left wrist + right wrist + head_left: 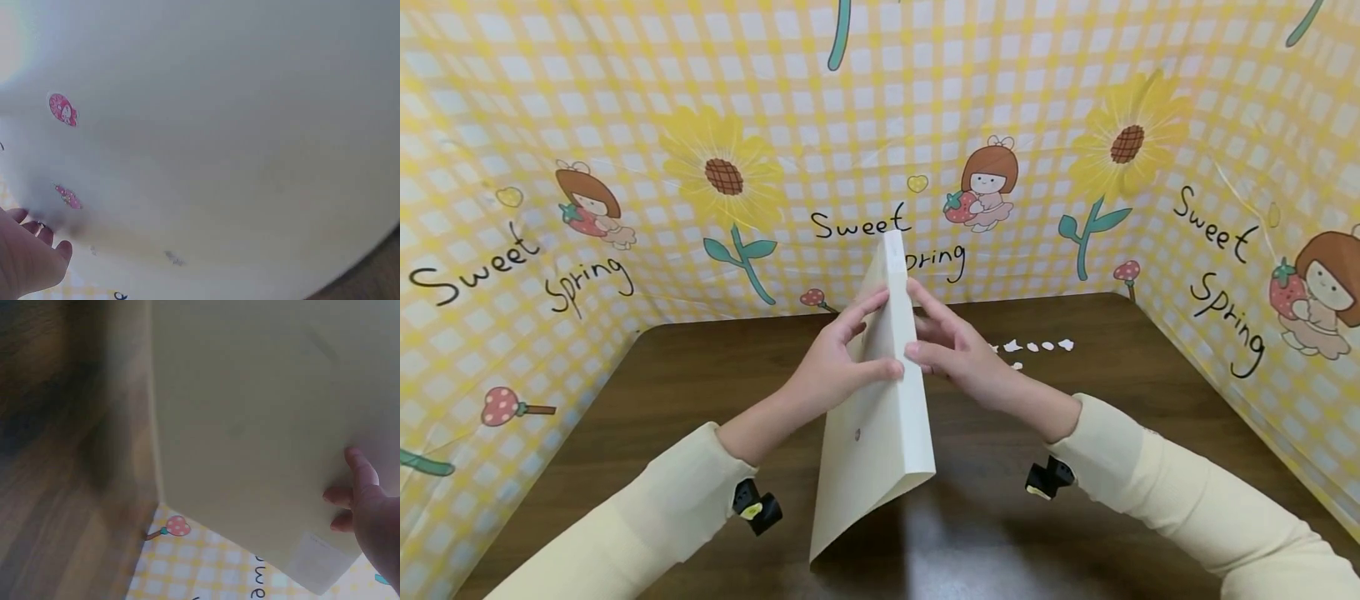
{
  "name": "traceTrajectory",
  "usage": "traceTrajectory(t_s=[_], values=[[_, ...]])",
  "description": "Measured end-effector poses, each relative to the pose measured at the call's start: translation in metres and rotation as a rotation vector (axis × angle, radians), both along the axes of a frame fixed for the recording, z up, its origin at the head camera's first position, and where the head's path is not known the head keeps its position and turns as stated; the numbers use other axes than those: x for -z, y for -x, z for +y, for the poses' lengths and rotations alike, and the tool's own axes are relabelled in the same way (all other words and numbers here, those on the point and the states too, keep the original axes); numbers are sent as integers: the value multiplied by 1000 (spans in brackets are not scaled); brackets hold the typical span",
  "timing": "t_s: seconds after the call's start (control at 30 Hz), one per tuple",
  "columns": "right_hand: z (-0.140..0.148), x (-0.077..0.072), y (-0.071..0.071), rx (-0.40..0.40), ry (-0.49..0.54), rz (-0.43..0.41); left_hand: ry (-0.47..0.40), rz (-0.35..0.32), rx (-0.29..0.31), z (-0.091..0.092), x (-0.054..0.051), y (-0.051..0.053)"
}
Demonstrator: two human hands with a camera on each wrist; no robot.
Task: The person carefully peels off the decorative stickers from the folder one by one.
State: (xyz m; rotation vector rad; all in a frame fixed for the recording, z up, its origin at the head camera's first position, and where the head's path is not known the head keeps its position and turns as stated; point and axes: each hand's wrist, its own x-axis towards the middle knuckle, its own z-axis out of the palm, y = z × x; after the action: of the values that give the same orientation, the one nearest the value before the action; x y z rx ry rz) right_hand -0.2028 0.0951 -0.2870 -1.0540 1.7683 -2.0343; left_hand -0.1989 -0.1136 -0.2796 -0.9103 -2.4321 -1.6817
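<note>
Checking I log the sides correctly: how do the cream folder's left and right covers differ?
The left cover carries small pink figures; the right cover shows a pale rectangular patch at a corner. The left hand touches the left cover, the right hand the right cover. Both are cream and join the spine.

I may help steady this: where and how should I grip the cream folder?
Probably the near end of the spine of the cream folder, from above, thumb and fingers on opposite faces. The narrow spine faces up, and that end is free; the left hand and right hand press farther along.
</note>
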Motion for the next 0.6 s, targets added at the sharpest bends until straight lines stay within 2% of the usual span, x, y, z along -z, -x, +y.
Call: traceTrajectory(t_s=[0.17,0.37,0.5,0.6], values=[[0,7,1,45,-49,2,65,19,-25,1,9,3],[1,11,3,87,-65,-4,83,8,-22,1,19,7],[2,12,2,101,-77,-45,100,11,8,1,23,9],[3,12,2,105,-86,-83,92,23,55,0,28,12]])
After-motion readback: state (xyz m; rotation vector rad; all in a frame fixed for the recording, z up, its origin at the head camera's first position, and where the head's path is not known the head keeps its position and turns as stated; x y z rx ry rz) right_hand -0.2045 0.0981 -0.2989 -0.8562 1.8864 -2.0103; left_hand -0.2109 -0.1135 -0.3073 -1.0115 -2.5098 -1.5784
